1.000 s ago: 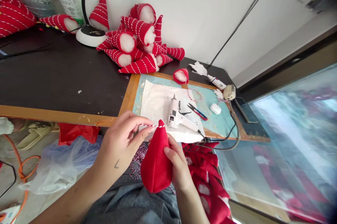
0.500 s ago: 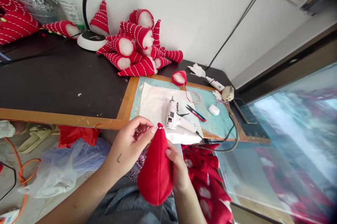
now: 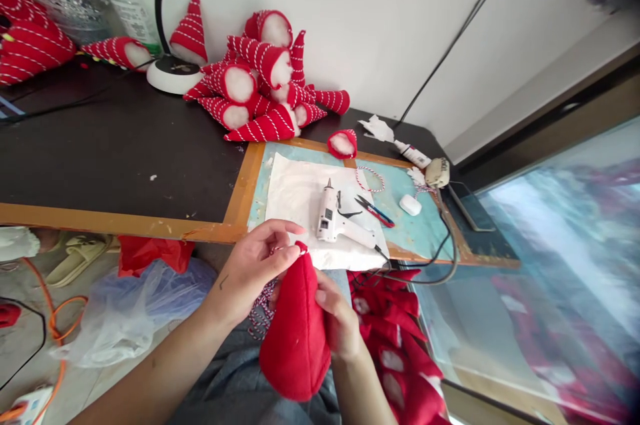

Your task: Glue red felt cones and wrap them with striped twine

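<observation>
A red felt cone (image 3: 296, 338) hangs over my lap with its tip up and its wide rounded end toward me. My right hand (image 3: 337, 315) grips its right side, thumb on the front. At the tip, my left hand (image 3: 263, 265) pinches a red-and-white twisted cord (image 3: 301, 248), thumb and index finger pressed at the cone's point. More cord (image 3: 261, 312) hangs in a loose bundle behind the left wrist. Beyond the hands, a white glue gun (image 3: 327, 215) stands on a white cloth (image 3: 290, 188), with small snips (image 3: 375, 210) to its right.
Several cord-wrapped red cones (image 3: 260, 125) are heaped at the wall beside a lamp base (image 3: 173, 75). A cord loop (image 3: 370, 180), a white case (image 3: 410, 204), a bottle (image 3: 413, 154) and a phone (image 3: 471, 206) lie right. Red pieces (image 3: 400, 358) fill the space below the table.
My left thumb and fingers have come closer to the cone's tip, against the cord there. The cone has tilted slightly and its wide end sits a little lower. The camera view has shifted slightly.
</observation>
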Demonstrator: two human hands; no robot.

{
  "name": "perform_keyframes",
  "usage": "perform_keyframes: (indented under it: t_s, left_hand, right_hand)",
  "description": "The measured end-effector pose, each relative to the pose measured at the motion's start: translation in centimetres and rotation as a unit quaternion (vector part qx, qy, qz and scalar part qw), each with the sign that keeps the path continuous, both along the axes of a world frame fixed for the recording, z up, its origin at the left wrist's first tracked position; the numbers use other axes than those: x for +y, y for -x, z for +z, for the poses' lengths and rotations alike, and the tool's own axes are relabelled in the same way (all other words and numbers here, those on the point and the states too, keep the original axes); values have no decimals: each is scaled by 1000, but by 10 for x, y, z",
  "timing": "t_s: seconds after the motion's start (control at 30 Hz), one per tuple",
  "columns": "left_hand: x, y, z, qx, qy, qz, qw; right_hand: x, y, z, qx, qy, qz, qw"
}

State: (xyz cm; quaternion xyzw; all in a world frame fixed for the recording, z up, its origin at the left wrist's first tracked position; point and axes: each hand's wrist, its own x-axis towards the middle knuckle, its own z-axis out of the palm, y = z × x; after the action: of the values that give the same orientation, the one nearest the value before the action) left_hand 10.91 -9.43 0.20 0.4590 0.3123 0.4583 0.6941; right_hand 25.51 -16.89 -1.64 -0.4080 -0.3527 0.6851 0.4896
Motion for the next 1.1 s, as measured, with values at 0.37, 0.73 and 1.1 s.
perform_keyframes:
  t_s: [0.37, 0.73, 1.1]
  left_hand:
    - [1, 6, -13, 60, -118, 63, 989]
    - [-3, 3, -16, -22, -48, -39, 998]
    - [-13, 26, -17, 141, -57, 0, 988]
  right_hand:
    - [0, 4, -3, 26, -16, -2, 1000]
    - [-2, -1, -13, 25, -87, -30, 995]
    - [4, -10, -16, -73, -59, -117, 989]
